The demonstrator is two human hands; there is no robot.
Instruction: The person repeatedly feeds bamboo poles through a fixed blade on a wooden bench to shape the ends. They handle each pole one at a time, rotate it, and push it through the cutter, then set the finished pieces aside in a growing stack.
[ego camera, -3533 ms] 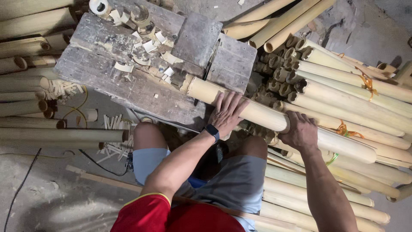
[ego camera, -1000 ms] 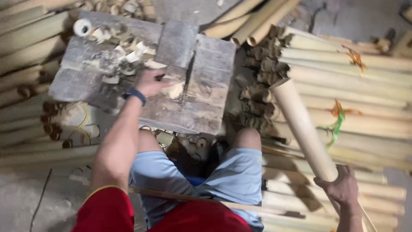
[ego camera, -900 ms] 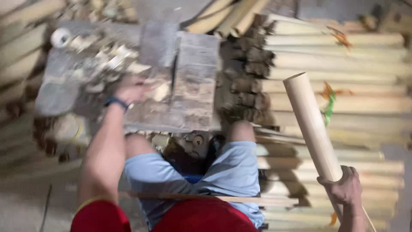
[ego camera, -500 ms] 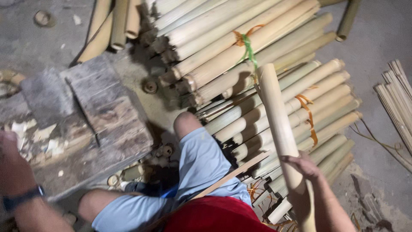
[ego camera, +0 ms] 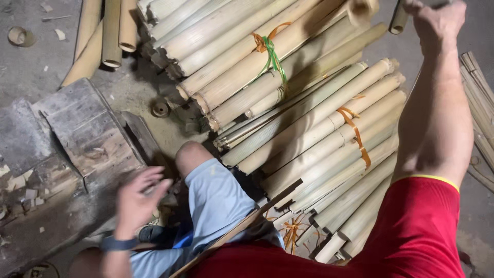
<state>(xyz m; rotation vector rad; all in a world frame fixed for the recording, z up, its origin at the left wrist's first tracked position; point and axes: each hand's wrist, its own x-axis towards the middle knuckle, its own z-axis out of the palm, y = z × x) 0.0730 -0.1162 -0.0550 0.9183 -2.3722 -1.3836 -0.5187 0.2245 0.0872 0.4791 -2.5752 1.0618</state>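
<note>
Overhead, right hand (ego camera: 435,20) grips a bamboo pole (ego camera: 400,18).

The right hand (ego camera: 435,18) is raised at the top right, arm extended, closed around a bamboo tube (ego camera: 399,18) of which only the end shows. The left hand (ego camera: 138,198) hovers open, blurred, above the edge of the wooden block (ego camera: 87,134); a dark wristband (ego camera: 118,243) sits on the wrist. Bundled bamboo poles (ego camera: 309,128), tied with orange and green bands, lie between the arms. A thin wooden stick (ego camera: 242,226) crosses the lap.
</note>
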